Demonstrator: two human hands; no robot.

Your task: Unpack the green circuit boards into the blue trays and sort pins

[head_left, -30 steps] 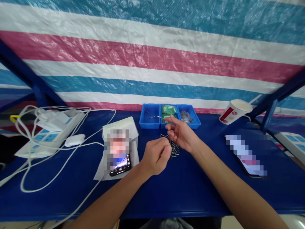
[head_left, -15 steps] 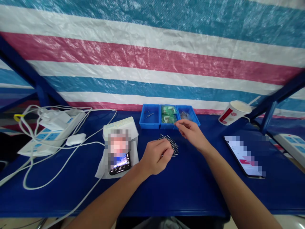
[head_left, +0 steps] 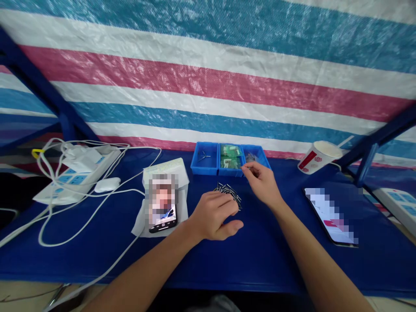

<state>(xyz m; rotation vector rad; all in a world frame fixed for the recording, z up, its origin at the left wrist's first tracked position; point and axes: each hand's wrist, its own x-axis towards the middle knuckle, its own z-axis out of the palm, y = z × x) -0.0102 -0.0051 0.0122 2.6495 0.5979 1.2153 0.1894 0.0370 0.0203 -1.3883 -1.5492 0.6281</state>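
Observation:
A pile of short, thin metal pins (head_left: 232,192) with dark and silvery parts lies on the blue table. My left hand (head_left: 216,216) rests over the near left side of the pile, fingers curled down and thumb held apart; nothing shows in its grip. Beyond the pile, my right hand (head_left: 261,181) is pinched, thumb against forefinger, by the front edge of the blue bins. Whatever is between those fingertips is too small to make out. The left bin (head_left: 204,170) holds a few thin metal pieces. Green-and-white packets (head_left: 230,157) fill the middle bin, and clear bags (head_left: 251,157) sit in the right one.
A lit phone (head_left: 164,216) lies on white paper to the left, near tangled white cables and a power strip (head_left: 48,193). At right are another phone (head_left: 334,216), a paper cup (head_left: 316,158) with a straw, and a second power strip (head_left: 398,206). Striped sheeting hangs behind.
My left thumb has moved away from the curled fingers. My right hand stays pinched by the bins, shifted very slightly. The view has tilted a little.

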